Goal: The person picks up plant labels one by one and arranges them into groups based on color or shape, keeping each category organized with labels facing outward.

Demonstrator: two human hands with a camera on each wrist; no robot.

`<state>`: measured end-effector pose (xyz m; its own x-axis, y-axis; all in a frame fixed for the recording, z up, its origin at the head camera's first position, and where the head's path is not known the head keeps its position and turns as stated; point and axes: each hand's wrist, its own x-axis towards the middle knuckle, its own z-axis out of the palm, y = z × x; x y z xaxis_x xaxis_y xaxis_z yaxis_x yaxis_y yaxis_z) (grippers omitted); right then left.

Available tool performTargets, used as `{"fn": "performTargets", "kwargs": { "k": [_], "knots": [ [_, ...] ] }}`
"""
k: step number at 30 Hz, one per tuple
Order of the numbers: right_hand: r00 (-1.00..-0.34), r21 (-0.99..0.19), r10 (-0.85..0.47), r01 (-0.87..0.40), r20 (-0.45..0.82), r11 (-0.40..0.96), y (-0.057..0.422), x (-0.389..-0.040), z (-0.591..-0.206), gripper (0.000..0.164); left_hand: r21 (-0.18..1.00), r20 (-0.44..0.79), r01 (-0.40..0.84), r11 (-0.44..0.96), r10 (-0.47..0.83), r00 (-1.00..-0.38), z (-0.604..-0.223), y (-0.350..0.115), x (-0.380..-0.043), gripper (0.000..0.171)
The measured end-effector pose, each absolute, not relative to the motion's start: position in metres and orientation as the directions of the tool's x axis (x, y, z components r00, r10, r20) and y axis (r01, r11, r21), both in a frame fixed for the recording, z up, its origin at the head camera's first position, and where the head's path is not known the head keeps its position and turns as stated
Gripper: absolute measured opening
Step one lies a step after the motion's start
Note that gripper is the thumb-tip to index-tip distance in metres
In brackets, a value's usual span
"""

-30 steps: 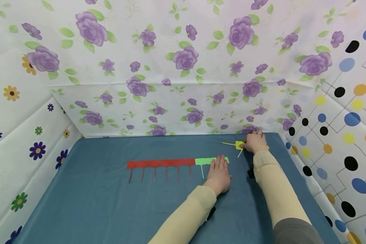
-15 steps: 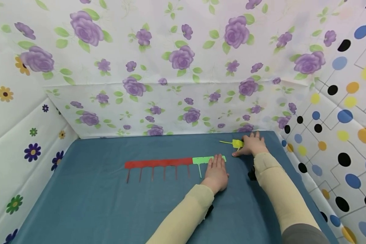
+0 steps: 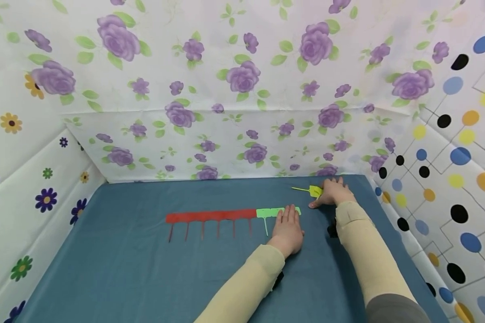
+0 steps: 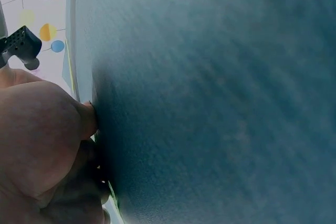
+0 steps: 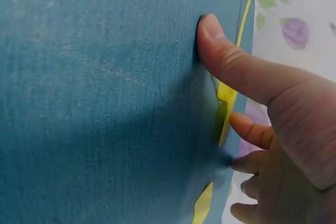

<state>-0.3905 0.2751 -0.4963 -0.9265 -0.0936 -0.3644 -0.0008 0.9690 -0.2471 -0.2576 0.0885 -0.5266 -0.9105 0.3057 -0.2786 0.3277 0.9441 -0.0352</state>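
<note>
My left hand (image 3: 288, 231) lies flat with straight fingers on the right part of a green strip (image 3: 270, 212) that has a thin tail hanging toward me. The strip's right end shows past the fingertips. My right hand (image 3: 334, 193) reaches to the far right of the table, fingers spread over a yellow tag (image 3: 315, 191) with a thin tail pointing left. In the right wrist view, the thumb (image 5: 214, 27) rests on the cloth at one side of the yellow tag (image 5: 228, 94), and the index fingertip is right at its edge. A second yellow piece (image 5: 202, 205) shows below.
Left of the green strip and in line with it lies a red strip (image 3: 211, 216) with several thin tails. A blue cloth (image 3: 137, 269) covers the table. Flowered sheeting (image 3: 226, 134) stands along the back edge, and dotted sheeting (image 3: 440, 188) on the right.
My right thumb has moved off the yellow tag down onto the cloth, and the hand has spread wider. My left hand stays on the green strip.
</note>
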Motion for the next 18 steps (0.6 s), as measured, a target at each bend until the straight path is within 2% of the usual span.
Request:
{"fn": "performTargets", "kwargs": {
  "k": [9,18],
  "knots": [
    [-0.913,-0.236,-0.115,-0.021,-0.391,0.971,0.277,-0.398,-0.496,0.106,-0.034,-0.252,0.324,0.946,0.306,-0.918,-0.525,0.087,-0.255,0.066],
    [-0.921,-0.259,-0.066,0.039,-0.384,0.965,0.279,-0.396,-0.496,0.127,-0.045,-0.286,0.316,0.948,0.291,-0.913,-0.536,0.09,-0.262,0.067]
  ]
}}
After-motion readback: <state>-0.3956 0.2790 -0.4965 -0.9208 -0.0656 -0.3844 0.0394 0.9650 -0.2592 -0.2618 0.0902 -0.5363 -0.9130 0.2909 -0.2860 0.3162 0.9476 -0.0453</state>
